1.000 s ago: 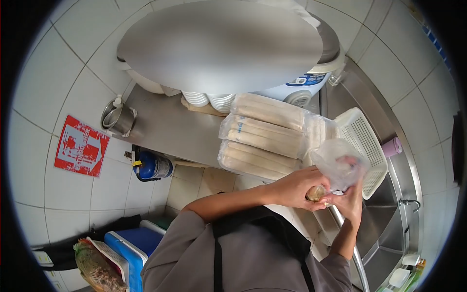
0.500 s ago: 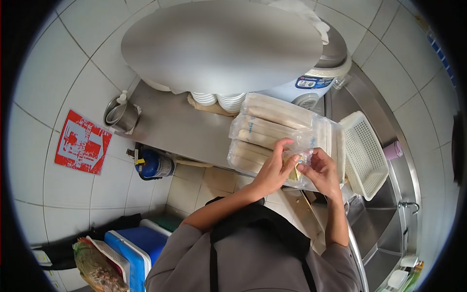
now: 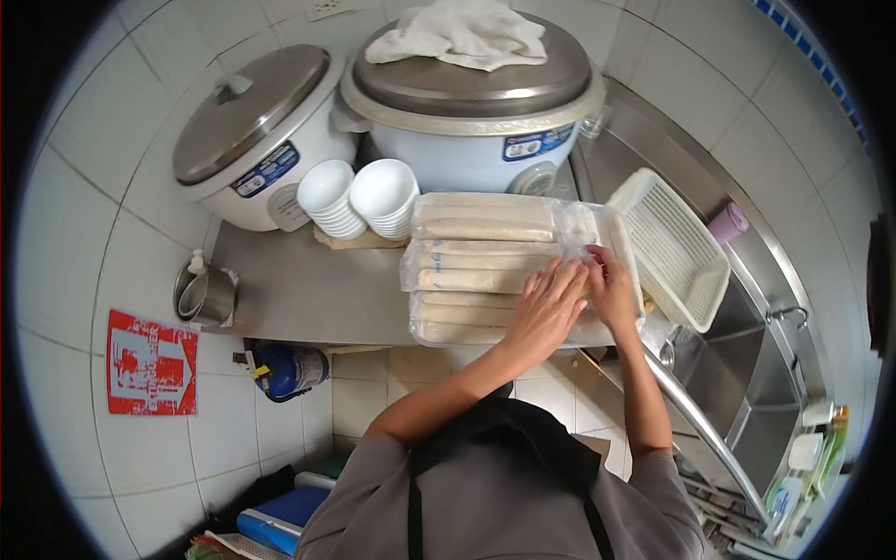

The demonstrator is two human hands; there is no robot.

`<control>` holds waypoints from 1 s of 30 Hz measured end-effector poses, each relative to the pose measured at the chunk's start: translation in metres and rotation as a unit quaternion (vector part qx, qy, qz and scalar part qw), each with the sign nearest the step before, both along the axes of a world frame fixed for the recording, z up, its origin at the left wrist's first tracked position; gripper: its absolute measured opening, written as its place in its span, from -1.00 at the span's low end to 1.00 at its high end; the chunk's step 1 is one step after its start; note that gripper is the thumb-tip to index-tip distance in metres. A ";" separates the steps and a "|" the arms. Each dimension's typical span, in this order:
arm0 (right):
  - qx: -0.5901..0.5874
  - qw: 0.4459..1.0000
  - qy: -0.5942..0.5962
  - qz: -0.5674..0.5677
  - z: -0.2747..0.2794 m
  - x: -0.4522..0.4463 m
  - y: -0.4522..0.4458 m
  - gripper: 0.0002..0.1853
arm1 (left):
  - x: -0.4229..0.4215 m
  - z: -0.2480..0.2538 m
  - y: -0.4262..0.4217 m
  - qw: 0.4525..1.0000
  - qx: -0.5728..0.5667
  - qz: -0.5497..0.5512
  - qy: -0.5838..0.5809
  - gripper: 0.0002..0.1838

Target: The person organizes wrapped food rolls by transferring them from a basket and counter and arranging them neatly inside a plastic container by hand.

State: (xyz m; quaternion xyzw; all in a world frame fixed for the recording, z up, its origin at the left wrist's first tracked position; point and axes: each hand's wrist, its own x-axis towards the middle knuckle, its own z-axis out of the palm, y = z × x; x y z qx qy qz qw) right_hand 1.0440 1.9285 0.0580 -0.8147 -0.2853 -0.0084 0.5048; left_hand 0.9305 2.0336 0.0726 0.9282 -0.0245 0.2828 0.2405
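Plastic-wrapped packs of long, pale, roll-shaped items [image 3: 481,266] lie side by side on the steel counter [image 3: 289,289]. Over the right part of the packs, my left hand [image 3: 553,303] lies with its fingers stretched out, palm down on the plastic. My right hand [image 3: 609,285] is right beside it, fingers bent down onto the wrapping. What the right fingertips may grip is hidden by the hands and the clear plastic.
Two large lidded cookers [image 3: 471,112] stand at the back, one with a white cloth [image 3: 457,34] on top. Stacked white bowls [image 3: 384,198] sit before them. Right are a white perforated basket [image 3: 674,252] and sink [image 3: 723,378]; left, a steel pot [image 3: 207,294].
Both hands have moved onto the packs, and the left has flattened. The small yellowish item and loose bag between them no longer show there. The view has shifted, uncovering the cookers.
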 end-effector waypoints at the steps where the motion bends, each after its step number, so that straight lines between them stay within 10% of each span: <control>1: -0.034 0.998 0.028 -0.042 0.014 -0.011 0.004 -0.80 | 0.008 -0.003 -0.005 1.000 0.004 0.013 0.014 -0.54; 9: -0.191 0.964 -0.185 0.016 0.034 -0.057 -0.027 -0.59 | -0.005 -0.007 0.014 0.995 -0.035 -0.079 0.059 -0.60; 25: -0.071 0.996 -0.036 0.031 0.023 -0.057 -0.038 -0.61 | -0.014 -0.006 0.011 0.983 -0.028 -0.118 0.141 -0.41; 30: 0.029 0.972 0.010 -0.234 0.010 0.010 -0.102 -0.69 | -0.049 0.017 0.056 0.992 -0.123 0.029 0.013 -0.50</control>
